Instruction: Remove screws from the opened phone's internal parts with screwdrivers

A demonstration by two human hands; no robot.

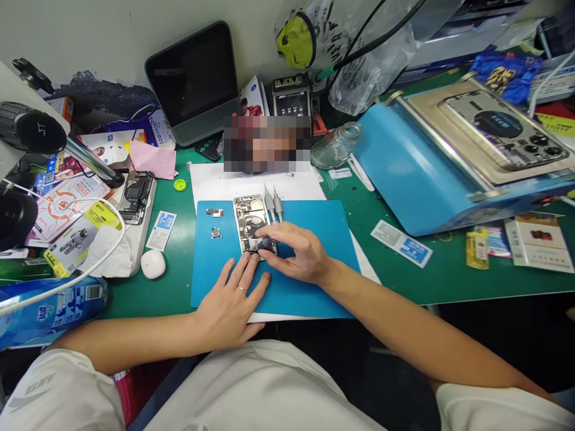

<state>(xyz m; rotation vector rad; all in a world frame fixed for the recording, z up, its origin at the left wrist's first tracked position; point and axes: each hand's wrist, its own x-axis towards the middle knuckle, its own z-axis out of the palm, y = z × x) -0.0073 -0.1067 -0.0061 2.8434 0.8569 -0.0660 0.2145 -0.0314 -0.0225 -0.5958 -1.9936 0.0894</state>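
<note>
I'd hold this fragile-looking opened smartphone (250, 220) by its edges; my right grip (300, 254) pinches a screwdriver (266, 243), left grip (234, 303) spread.

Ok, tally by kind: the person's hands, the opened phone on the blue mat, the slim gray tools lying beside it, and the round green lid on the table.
Hands, left hand and right hand: 2
Opened phone: 1
Gray tools: 2
Green lid: 1
Total: 6

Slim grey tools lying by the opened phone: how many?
2: one grey tool right of the phone, a second grey tool beside it. The right hand may hide others.
</note>
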